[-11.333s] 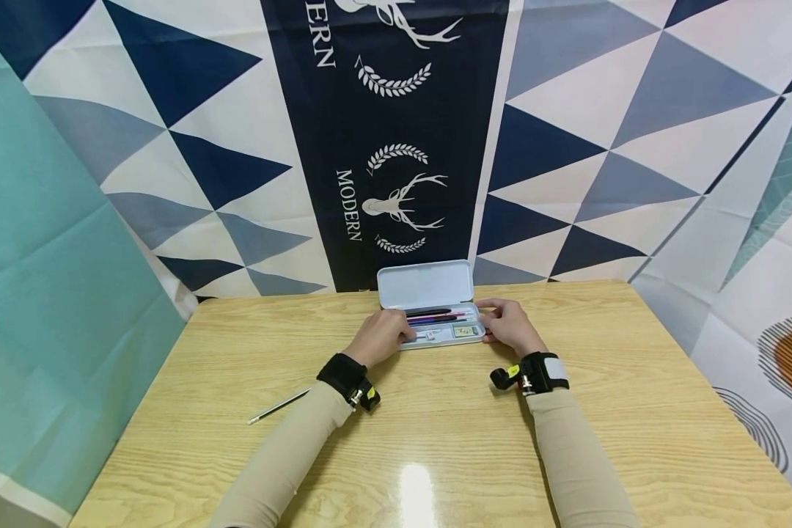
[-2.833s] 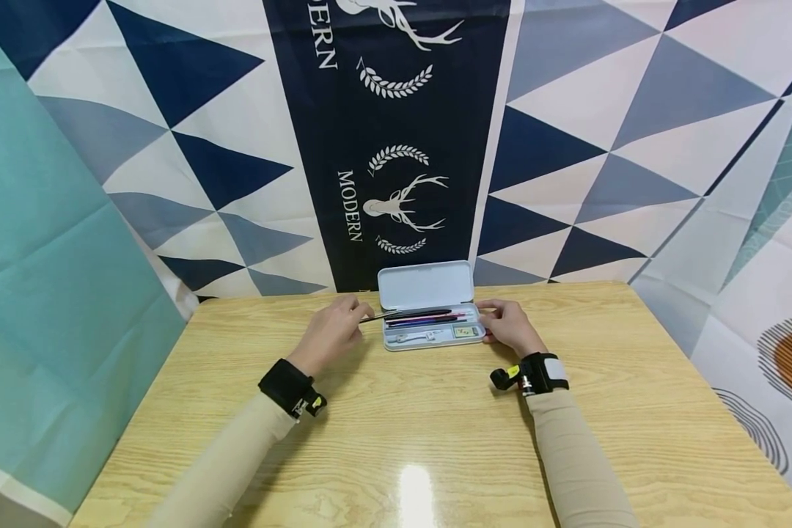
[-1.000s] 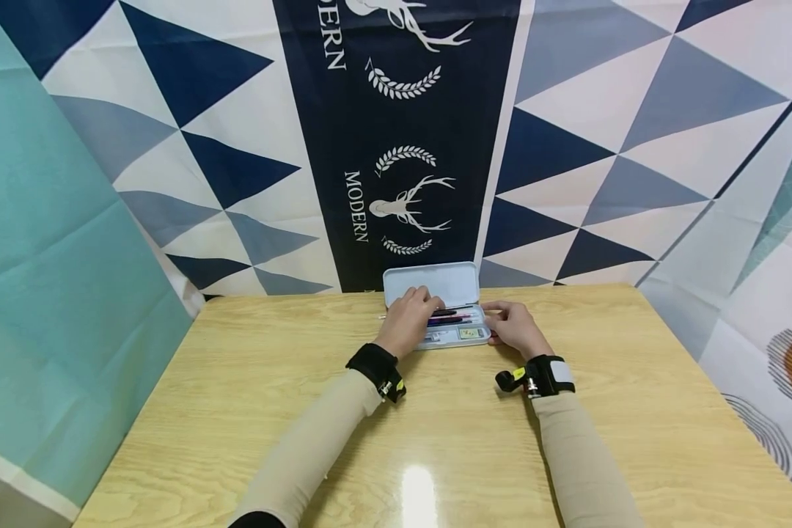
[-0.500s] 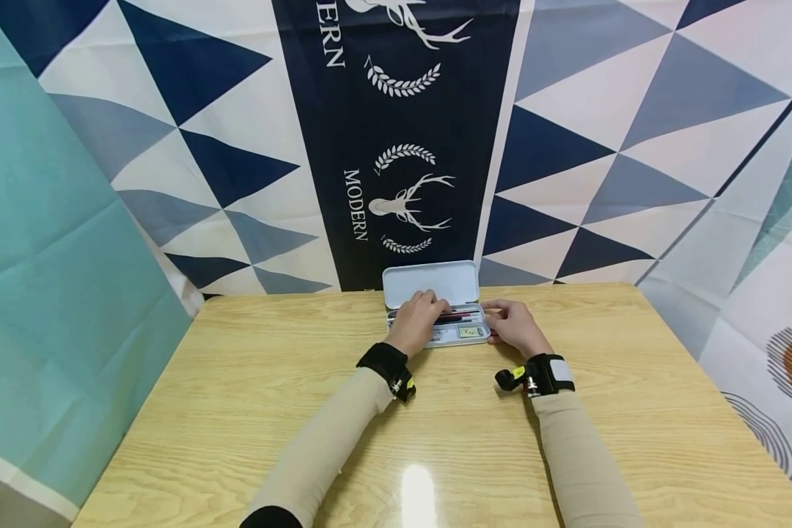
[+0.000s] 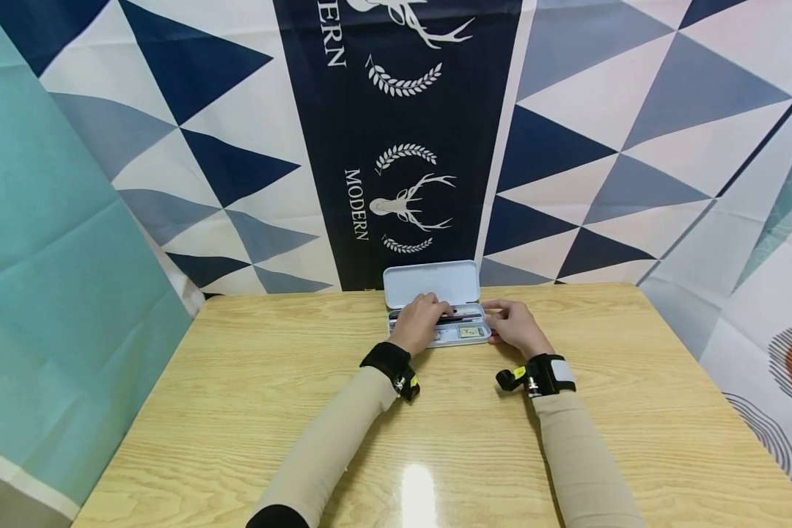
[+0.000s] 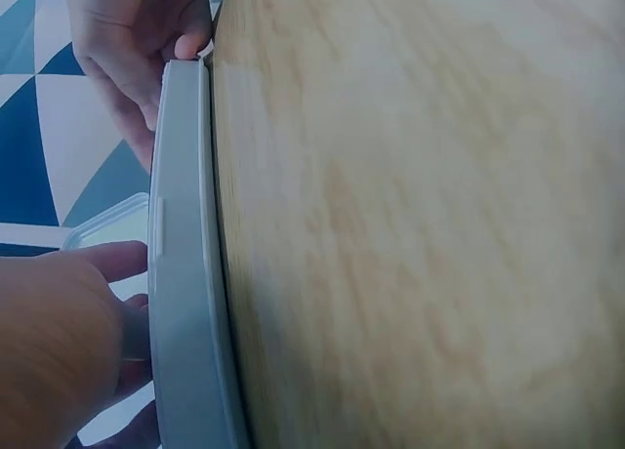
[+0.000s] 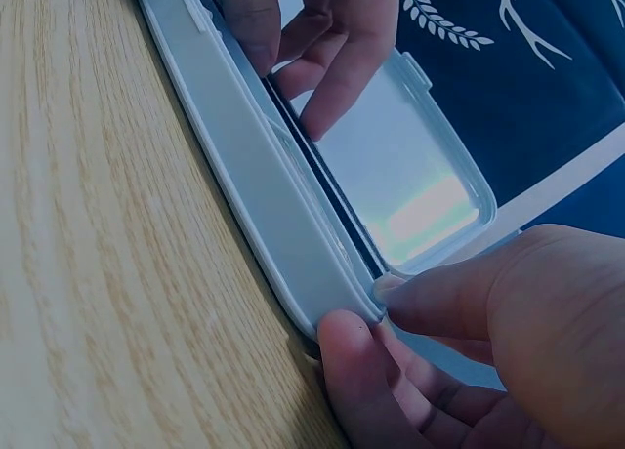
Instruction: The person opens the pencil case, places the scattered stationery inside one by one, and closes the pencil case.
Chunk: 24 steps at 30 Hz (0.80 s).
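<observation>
A pale blue pencil case (image 5: 458, 342) stands open at the back of the table, its lid (image 5: 429, 282) raised against the backdrop. Several dark pens and pencils (image 5: 465, 317) lie in its long rear compartment. My left hand (image 5: 417, 323) reaches over the case's left half, covering part of the contents. In the right wrist view, left-hand fingers (image 7: 337, 93) extend down onto the dark pencils. My right hand (image 5: 516, 328) pinches the case's right end; the right wrist view shows thumb and fingers at its rounded corner.
A small yellowish block (image 5: 470, 332) lies in the case's front right compartment. The wooden table (image 5: 237, 411) extends towards me. A patterned cloth backdrop (image 5: 429, 147) rises right behind the raised lid.
A black pencil went from the table's left into the left hand, then the case; its end no longer juts out left. The left hand shifted slightly right. The right hand kept its hold.
</observation>
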### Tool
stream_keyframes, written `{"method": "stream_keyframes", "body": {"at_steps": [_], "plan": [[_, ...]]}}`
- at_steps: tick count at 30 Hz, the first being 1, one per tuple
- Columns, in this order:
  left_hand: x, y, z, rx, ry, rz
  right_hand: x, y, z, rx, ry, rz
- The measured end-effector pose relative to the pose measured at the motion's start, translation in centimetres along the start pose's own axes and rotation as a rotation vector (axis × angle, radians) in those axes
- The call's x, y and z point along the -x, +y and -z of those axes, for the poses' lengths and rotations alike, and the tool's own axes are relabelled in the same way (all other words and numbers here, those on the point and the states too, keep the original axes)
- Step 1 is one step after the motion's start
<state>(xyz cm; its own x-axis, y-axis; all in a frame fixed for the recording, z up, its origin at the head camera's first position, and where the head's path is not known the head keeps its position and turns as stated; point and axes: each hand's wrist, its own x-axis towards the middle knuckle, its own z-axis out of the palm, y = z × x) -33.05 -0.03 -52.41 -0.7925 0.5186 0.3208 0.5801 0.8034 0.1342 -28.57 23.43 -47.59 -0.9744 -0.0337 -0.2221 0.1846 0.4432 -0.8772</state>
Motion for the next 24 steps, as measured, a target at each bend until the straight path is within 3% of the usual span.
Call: {"method": "stream_keyframes", "body": {"at_steps": [6,12,20,24], "plan": [[-0.4,-0.1,0.0,0.031,-0.055,0.02,0.1,0.0,0.1,0.0,0.003,0.0],[-0.4,-0.2,0.2,0.053,-0.064,0.026,-0.1,0.2,0.0,0.003,0.0,0.001],[-0.5,-0.9,0.0,0.074,-0.012,-0.006,0.0,0.1,-0.1,0.0,0.002,0.008],[-0.7,-1.7,0.3,0.152,0.036,-0.003,0.1,0.1,-0.1,0.0,0.006,0.013]]}}
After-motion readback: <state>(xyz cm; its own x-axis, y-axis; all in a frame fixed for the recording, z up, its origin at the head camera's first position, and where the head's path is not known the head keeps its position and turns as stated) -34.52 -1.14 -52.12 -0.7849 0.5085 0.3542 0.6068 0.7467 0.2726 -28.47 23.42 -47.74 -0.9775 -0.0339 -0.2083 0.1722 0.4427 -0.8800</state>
